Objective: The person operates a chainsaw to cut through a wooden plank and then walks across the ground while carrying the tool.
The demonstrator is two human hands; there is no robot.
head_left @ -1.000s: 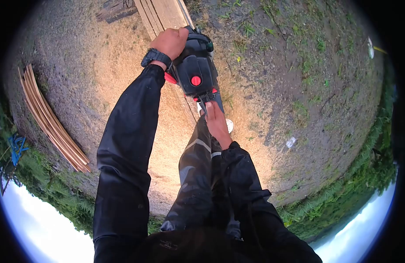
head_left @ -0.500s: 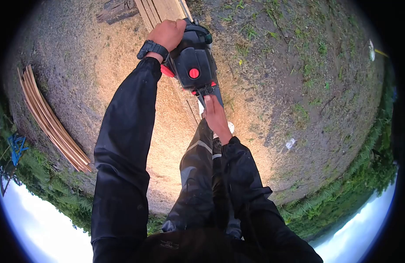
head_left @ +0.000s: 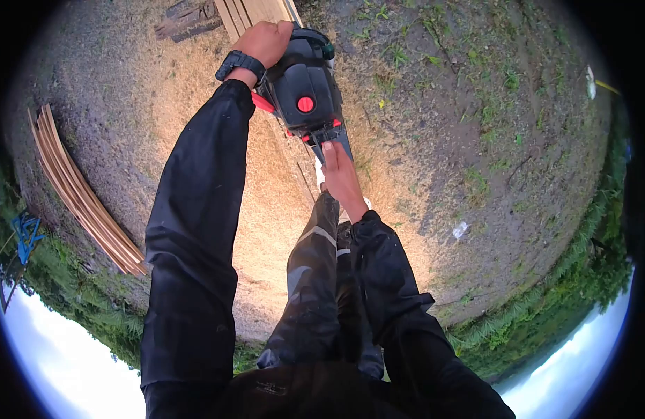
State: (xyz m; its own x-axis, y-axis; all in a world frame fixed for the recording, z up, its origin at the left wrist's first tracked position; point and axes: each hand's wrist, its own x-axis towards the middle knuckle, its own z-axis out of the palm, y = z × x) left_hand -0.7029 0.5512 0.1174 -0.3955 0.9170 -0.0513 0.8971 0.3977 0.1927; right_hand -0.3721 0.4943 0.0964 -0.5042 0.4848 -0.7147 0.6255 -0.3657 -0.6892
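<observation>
Nearest the camera: black jacket sleeves (head_left: 197,202), extended forward, above dark trousers (head_left: 312,279) with pale bands. Beyond the right cuff: right hand (head_left: 342,178), at the rear handle of the chainsaw (head_left: 315,80), thumb side uppermost, fingers closed on the grip; fingertips mostly hidden. Farther forward: left hand (head_left: 265,43), wrapped over the front handle, fingers curled shut, with black watch (head_left: 240,68) at the wrist. Between and just right of the hands: black chainsaw body with round red cap (head_left: 306,104), positioned over the near part of the light boards (head_left: 263,12) in view. Bar contact with the wood: cannot tell.

Underneath and around: pale sawdust (head_left: 197,105) on soil. To the left: long wooden strips (head_left: 85,188), laid side by side; near the boards, dark timber (head_left: 188,19). To the right: crumpled clear scrap (head_left: 460,230). At the outer edge: green vegetation (head_left: 546,307).
</observation>
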